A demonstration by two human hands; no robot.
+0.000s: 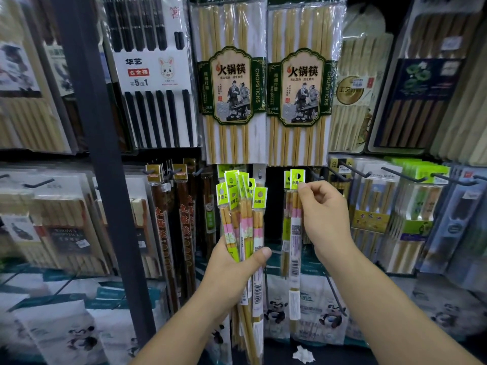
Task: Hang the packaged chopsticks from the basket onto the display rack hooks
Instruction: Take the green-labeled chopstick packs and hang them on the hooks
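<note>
While pinched, chopstick pack [295, 233] vertical, header-up.

"CHOPSTICKS" on green pack label [257, 85]

- Display rack: dark upright post [101, 154] at left of centre, dark metal hooks [351, 168] projecting forward in rows.
- Upper row, left to right: black chopstick pack [155, 75] on a white rabbit card, then two hot-pot chopstick packs [232, 85] with green labels, side by side.
- Lower row, left: long brown chopstick packs [168, 219] with gold headers.
- Lower row, centre: two green-header chopstick packs [294, 233]; whether the front one sits on its hook cannot be told.
- Lower row, right: boxed chopstick sets [411, 206].
- Bottom: panda-printed packs [316, 312].
</note>
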